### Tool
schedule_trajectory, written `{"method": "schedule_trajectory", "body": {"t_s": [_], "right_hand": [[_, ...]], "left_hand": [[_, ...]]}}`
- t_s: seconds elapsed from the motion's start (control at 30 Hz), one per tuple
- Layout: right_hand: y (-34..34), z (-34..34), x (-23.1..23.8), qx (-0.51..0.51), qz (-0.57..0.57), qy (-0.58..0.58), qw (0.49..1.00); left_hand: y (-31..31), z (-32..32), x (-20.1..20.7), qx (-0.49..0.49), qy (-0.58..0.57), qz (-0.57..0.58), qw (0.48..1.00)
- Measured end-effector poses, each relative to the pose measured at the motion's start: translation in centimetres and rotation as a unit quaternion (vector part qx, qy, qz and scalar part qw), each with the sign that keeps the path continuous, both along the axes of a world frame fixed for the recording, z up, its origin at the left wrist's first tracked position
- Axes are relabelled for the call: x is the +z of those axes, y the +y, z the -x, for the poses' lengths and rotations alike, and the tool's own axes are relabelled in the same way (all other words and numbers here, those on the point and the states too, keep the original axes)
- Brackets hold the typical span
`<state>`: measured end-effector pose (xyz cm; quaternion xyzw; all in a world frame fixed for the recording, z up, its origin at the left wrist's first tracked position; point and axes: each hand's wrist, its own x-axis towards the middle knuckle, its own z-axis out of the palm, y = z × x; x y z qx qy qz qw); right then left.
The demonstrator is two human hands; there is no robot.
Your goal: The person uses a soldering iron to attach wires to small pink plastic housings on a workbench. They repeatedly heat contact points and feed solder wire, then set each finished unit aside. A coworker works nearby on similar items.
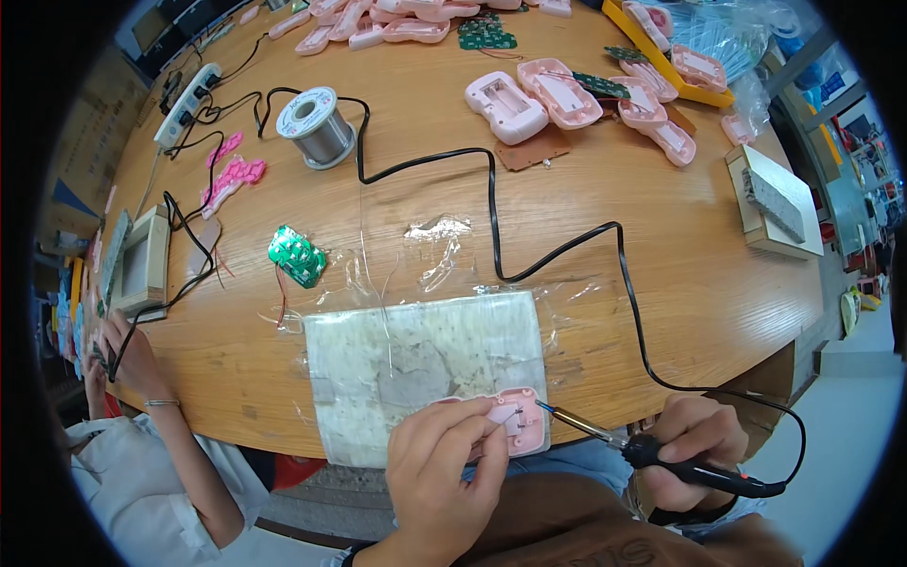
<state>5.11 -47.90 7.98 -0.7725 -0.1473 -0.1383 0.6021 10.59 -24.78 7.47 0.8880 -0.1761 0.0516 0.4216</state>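
Observation:
My left hand (444,463) pinches a pink plastic shell (531,435) over the front edge of a worn whitish mat (350,397). The shell's inner side, with small posts, faces up, and my fingers hide its left part. In my right hand (699,439) is a soldering iron (652,454) with a black handle, held like a pen. Its tip points left and comes close to the shell's right rim; whether it touches I cannot tell. A thin strand of solder wire (385,317) hangs over the mat's far part.
Behind the mat lie a green circuit board (297,255) and a solder spool (316,129). The iron's black cord (493,208) winds across the table. Pink shells (562,94) lie at the back, near a yellow tray (680,71). A co-worker's arm (184,430) is at left.

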Motion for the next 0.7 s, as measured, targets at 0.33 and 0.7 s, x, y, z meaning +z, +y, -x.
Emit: {"method": "schedule_trajectory", "body": {"t_s": [0.33, 0.7], "right_hand": [[0.4, -0.7, 0.5, 0.042, 0.075, 0.012, 0.996], [0.3, -1.1, 0.6, 0.106, 0.117, -0.013, 0.987]], "left_hand": [[0.3, -0.1, 0.3, -0.013, -0.011, 0.019, 1.000], [0.3, 0.0, 0.2, -0.022, -0.011, -0.005, 1.000]]}}
